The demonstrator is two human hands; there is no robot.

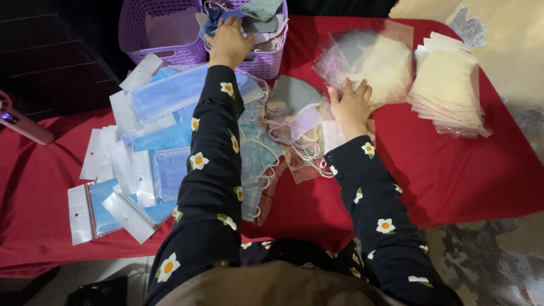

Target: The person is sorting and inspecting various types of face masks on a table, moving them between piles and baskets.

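Red cloth (453, 170) covers the surface. Purple basket (170, 34) at far edge, holding loose face masks (258, 17). Packed blue masks (164, 141) in clear sleeves spread on the left. Stack of empty clear bags (447, 85) at right, more bags (368, 56) fanned beside it. Pile of loose pastel masks (294, 119) at centre. Hands well apart: left hand (229, 42) reaches into the basket, fingers curled over the masks, grip unclear. Right hand (351, 105) lies flat, fingers spread, on the fanned bags, at the pile's edge.
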